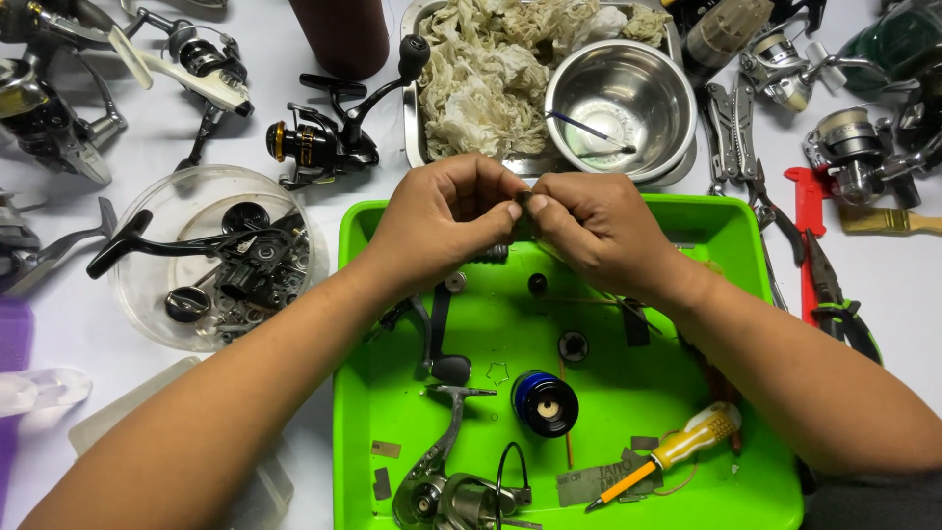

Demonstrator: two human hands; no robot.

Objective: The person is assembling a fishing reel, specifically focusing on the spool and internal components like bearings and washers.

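Head view: both hands above green tray (756, 255).
Left hand (446, 221) and right hand (594, 226) meet, fingertips pinched on small dark part (520, 200); blue spool (545, 402) below.

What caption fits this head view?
Both hands pinch a small part above a green tray of fishing reel pieces.

Both forearms bare, no sleeves in view. Left hand (446, 221), right hand (599, 231): no gloves, rings, watch or wristband visible.
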